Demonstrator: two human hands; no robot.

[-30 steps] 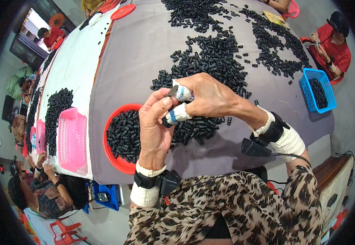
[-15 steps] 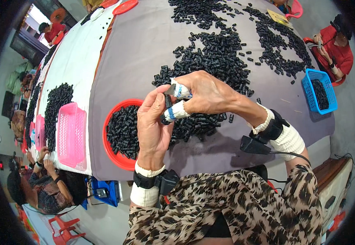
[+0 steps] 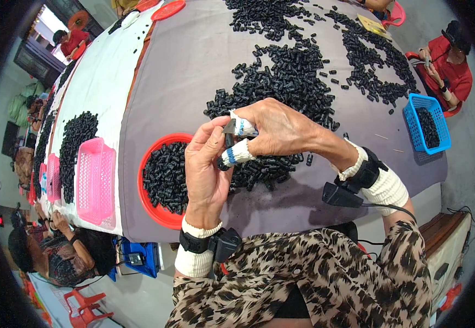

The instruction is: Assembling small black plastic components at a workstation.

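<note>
Above the table's near edge, my left hand (image 3: 207, 175) pinches a small black cylindrical piece (image 3: 228, 142) between thumb and fingers. My right hand (image 3: 284, 128) is closed around a small grey blade (image 3: 229, 127), which lies against the top of that piece. White cloth with blue marks covers fingertips of the right hand and hides part of its grip. Just behind my hands spreads a large heap of similar black pieces (image 3: 286, 76). To the left of my left hand stands a round red basin (image 3: 145, 199) filled with the same pieces.
Pink baskets (image 3: 96, 180) stand on the white-covered table section at left. A blue basket (image 3: 427, 141) with black pieces is at the right edge, near a person in red (image 3: 453, 65). Another person (image 3: 65, 240) works at lower left. Cables run from my wrist straps.
The blade has tilted slightly over the black piece, and my right hand has shifted a little. My left hand stays almost in place.
</note>
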